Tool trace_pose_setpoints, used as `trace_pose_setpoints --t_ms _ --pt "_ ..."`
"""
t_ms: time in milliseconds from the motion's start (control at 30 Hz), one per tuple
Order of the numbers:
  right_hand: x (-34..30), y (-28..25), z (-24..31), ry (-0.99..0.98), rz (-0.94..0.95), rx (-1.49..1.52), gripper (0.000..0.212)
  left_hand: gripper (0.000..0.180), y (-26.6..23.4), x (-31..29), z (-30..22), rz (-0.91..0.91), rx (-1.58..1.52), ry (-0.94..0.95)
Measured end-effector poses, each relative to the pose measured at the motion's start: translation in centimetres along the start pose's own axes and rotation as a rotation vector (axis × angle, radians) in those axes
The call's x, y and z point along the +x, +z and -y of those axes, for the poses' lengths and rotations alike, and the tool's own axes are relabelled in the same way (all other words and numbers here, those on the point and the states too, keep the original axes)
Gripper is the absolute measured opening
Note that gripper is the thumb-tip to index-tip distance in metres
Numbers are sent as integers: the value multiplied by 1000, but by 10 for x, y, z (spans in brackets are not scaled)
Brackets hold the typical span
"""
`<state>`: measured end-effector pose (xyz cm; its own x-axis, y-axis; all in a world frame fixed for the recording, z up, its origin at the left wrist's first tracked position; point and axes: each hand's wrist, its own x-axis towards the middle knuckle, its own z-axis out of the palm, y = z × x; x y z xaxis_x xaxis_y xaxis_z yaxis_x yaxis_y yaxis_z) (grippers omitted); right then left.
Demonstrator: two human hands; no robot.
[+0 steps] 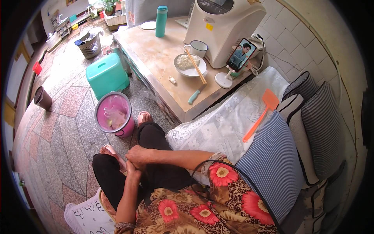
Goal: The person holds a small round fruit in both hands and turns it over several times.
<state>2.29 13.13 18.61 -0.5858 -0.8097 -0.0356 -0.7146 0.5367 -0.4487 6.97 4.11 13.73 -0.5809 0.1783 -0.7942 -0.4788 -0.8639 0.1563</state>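
Observation:
My right hand (139, 155) and my left hand (133, 170) meet above my lap. The right one is closed over the left, whose fingers are mostly hidden. Below them are my black trousers (160, 167). Ahead on the table (156, 58), a white bowl (189, 73) holds white rice, with wooden chopsticks (194, 64) laid across it. A knife with a pale green handle (194, 96) lies nearer the table corner. Beside the bowl are a white enamel mug (198, 47) and a small crumpled white scrap (172, 80). A phone (241, 55) leans on a white stand (223, 80).
A pink bin (125, 130) with a plastic bag stands by my feet, beside a turquoise stool (107, 74). An orange fly swatter (260, 115) rests on the lace-covered seat (218, 126), next to a striped cushion (269, 156). Behind the bowl stand a large white appliance (218, 27) and a teal bottle (161, 22).

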Motion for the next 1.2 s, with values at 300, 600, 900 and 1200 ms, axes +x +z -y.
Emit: trace_pose_setpoints --t_ms 300,600,900,1200 --pt "1 0 1 -50 22 -9 20 29 -56 58 -3 381 -78 -34" --pt "2 -2 7 -30 3 1 18 28 -56 49 -4 337 -66 -11" --pt "-4 -17 10 -26 31 -4 21 21 -74 77 -3 389 56 77" --pt "-6 -9 0 -22 35 -18 22 25 -12 9 6 315 314 162"
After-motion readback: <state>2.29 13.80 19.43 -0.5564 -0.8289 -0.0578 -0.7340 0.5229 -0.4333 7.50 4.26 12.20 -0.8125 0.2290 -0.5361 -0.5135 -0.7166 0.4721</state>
